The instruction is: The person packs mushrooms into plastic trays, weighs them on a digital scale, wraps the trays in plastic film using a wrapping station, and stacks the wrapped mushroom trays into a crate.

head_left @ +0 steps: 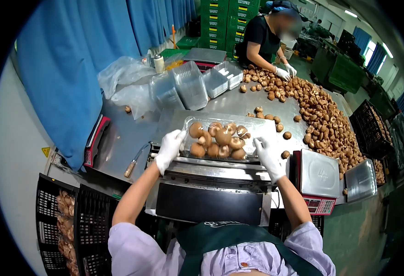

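Note:
A clear plastic tray point(188, 152) of brown mushrooms point(223, 137) lies in front of me on a metal wrapping machine point(213, 172), with shiny clear film over it. My left hand point(170, 149), in a white glove, is closed at the left end of the tray. At the right end my right hand point(268, 158), also gloved, has its fingers curled against the tray's edge. Whether the fingertips grip the tray itself or only the film, I cannot make out.
A large mushroom heap point(324, 119) covers the table's right side, where a co-worker point(264, 41) handles mushrooms. Stacked empty trays point(188, 85) and plastic bags point(128, 78) stand back left. A scale point(319, 175) is at right, a wooden-handled tool point(130, 168) at left.

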Tool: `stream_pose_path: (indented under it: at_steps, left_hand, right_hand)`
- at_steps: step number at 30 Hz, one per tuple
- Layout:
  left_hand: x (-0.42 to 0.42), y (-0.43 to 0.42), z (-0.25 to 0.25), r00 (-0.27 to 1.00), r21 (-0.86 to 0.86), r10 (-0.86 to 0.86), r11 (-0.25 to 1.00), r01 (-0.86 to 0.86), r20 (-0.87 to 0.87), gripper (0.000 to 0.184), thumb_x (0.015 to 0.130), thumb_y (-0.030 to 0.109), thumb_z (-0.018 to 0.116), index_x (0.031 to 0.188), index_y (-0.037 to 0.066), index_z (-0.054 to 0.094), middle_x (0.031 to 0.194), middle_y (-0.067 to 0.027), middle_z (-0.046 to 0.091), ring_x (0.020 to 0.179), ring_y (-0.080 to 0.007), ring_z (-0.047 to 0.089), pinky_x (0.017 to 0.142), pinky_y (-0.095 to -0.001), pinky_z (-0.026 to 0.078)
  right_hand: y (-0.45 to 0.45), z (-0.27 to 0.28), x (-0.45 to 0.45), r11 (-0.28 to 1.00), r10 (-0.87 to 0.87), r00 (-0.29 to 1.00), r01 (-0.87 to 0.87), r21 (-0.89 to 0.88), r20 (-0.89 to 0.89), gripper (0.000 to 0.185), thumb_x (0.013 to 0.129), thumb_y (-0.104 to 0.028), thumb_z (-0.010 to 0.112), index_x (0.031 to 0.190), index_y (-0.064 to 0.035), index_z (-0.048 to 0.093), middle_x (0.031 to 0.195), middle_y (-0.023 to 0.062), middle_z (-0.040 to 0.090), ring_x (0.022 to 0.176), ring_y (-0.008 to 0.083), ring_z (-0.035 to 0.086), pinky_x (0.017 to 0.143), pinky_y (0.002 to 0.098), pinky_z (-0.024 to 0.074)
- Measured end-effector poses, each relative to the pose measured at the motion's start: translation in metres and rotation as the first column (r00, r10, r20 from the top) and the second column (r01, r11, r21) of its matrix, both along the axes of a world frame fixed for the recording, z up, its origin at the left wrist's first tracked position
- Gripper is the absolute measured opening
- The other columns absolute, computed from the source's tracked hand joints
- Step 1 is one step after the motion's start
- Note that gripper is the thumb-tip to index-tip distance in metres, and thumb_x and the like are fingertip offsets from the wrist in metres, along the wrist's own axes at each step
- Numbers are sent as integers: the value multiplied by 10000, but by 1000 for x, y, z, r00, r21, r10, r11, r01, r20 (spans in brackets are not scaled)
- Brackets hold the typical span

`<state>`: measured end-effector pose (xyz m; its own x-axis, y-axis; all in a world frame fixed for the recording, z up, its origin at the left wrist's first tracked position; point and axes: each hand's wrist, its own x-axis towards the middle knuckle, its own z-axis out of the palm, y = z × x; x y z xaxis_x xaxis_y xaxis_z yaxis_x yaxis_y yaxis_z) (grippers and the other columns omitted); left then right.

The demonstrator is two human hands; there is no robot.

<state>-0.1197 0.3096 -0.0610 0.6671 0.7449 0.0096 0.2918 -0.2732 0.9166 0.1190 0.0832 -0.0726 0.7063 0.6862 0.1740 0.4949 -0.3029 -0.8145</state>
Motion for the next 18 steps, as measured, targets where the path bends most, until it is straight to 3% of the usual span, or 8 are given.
stream_pose_path:
  at_steps: [2,4,5,6,8,11,16,18]
  left_hand:
    - [-35,-51,20,998,-151,28,988,-19,61,247,945,207,484,779,43,568,572,13,498,482,-65,483,408,-251,346]
    - [-73,-89,-3,995,19,96,995,-97,40,194,921,145,506,789,14,561,577,-68,527,505,-108,515,467,-290,398]
    - [-94,-108,-15,994,64,104,992,-105,10,181,910,130,516,790,0,552,572,-107,522,502,-144,525,490,-314,418]
    - [-110,-127,-21,991,34,126,992,-125,-45,175,909,121,514,784,2,546,565,-124,529,511,-207,564,492,-327,423]
    - [-136,-151,-46,976,92,120,990,-105,-183,188,912,146,505,778,20,544,599,-167,557,593,-320,610,517,-384,440]
    - [-141,-160,-73,911,-27,111,991,-133,-398,309,928,299,469,797,39,570,665,-187,589,688,-379,605,607,-449,454]
    - [-127,-137,-57,850,171,-21,977,130,-526,345,916,319,461,760,40,591,719,-194,620,731,-386,608,684,-483,465]
    - [-125,-134,-45,833,-29,-7,1000,-11,-553,353,908,315,480,732,37,608,662,-164,629,686,-347,625,656,-434,479]
  right_hand:
    - [-41,0,-34,998,42,998,-43,34,43,247,931,-212,523,1058,-6,570,683,198,612,597,306,629,548,385,469]
    - [-84,4,-74,993,98,964,-77,-91,248,190,933,-139,510,1077,-24,555,734,212,619,616,355,625,549,395,487]
    - [-105,1,-95,991,81,995,-75,-109,61,183,932,-82,492,1098,-32,552,792,185,643,696,263,666,573,344,500]
    - [-120,-5,-108,992,122,980,-114,-60,156,196,935,-91,491,1115,-42,550,808,187,646,686,259,671,562,342,504]
    - [-148,-33,-131,940,101,994,-82,-332,42,213,930,-148,511,1118,-57,553,737,198,639,648,357,648,573,408,518]
    - [-149,-58,-143,901,98,995,-98,-423,-21,249,929,-266,500,1052,-61,572,693,252,606,664,430,611,589,500,498]
    - [-133,-42,-121,783,231,973,-197,-590,-18,257,913,-281,521,967,-40,591,691,231,615,681,408,623,596,466,500]
    - [-134,-24,-111,812,254,967,-199,-548,26,287,919,-326,504,993,-67,604,702,201,636,672,380,635,605,456,511]
